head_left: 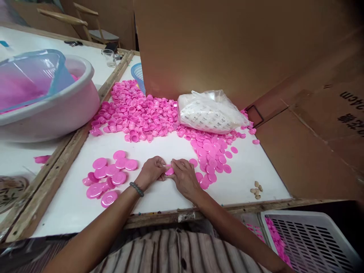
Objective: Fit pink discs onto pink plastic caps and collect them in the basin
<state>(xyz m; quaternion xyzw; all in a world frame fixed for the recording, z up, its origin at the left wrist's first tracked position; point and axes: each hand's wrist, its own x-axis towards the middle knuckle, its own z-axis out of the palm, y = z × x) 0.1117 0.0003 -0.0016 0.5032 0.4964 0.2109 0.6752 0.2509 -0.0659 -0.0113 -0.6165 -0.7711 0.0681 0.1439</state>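
Observation:
A small pink plastic piece (170,171) is held between my two hands over the white tabletop, partly covered by fingers; whether it is a saucer or a cup I cannot make out. My left hand (153,170), with a beaded bracelet at the wrist, pinches it from the left. From the other side, the fingers of my right hand (184,176) are closed on it. Pink toy saucers (212,161) lie in an overlapping spread just right of my right hand. Left of my left hand is a looser group of pink saucers (112,170).
Behind the hands is a heap of tiny pink cups (142,113), with a filled plastic bag (213,113) on its right part. Cardboard (199,45) walls the back and right. A large basin (57,110) stands left; peanuts (256,189) lie front right, above a crate (309,216).

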